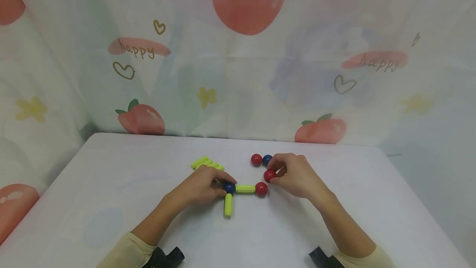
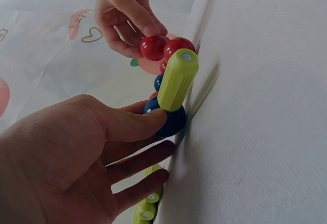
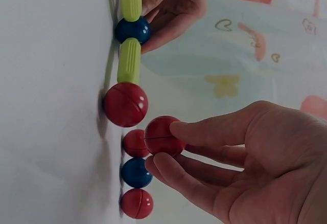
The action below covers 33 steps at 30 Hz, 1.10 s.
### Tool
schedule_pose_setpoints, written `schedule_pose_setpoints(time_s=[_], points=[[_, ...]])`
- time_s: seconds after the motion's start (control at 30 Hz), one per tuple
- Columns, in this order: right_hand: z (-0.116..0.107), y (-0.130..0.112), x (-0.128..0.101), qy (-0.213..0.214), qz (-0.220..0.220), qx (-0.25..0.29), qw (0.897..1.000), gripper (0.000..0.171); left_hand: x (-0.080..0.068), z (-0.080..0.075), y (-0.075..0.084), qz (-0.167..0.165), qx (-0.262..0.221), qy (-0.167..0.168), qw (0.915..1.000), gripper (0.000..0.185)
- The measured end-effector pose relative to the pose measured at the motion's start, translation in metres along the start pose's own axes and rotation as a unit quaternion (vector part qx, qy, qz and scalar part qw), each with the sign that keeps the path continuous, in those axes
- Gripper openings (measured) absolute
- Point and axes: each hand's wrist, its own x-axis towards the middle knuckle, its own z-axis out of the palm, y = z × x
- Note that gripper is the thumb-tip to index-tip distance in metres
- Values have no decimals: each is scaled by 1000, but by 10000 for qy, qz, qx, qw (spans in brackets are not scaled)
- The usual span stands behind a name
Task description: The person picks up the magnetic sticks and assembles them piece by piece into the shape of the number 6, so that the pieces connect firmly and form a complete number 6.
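Right hand (image 1: 297,175): a red ball (image 1: 269,175) is pinched between thumb and fingertips and held just above the table, at about 1 o'clock from the built figure.
Left hand (image 1: 202,185): the thumb is pressed against a blue ball (image 1: 228,187); the other fingers lie fairly straight beside it on the table.
Built figure: the blue ball is joined to two green rods; one green rod (image 1: 245,188) runs toward 3 o'clock and ends in a second red ball (image 1: 261,189), the other green rod (image 1: 228,205) runs toward 6 o'clock.
Held ball against figure: the pinched red ball is seen just beside the figure's red ball; in the right wrist view they appear apart, though the gap is small and hard to judge.
Loose balls: a red ball (image 1: 256,159) and a blue ball (image 1: 266,160) lie at 12 o'clock from the right hand; a third loose ball is shown there only in the right wrist view (image 3: 136,143).
Spare rods (image 1: 206,163): a cluster of green rods lies at 12 o'clock from the left hand.
Table (image 1: 111,185): a white surface is seen under everything.
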Motion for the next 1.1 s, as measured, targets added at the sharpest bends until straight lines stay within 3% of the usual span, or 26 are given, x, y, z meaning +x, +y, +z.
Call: schedule_pose_setpoints(time_s=[0.5, 0.87, 1.1], points=[[3, -22, -16, -500, -185, 399, 9978, 22, 0, 0, -1, 35, -39, 12, 10000, 29], [16, -31, -25, -925, -848, 152, 9920, 24, -1, 1, 0, -40, -91, 16, 9999, 29], [25, -36, -28, -1479, -998, 55, 9839, 23, -1, 0, 0, -50, -96, 26, 9999, 30]])
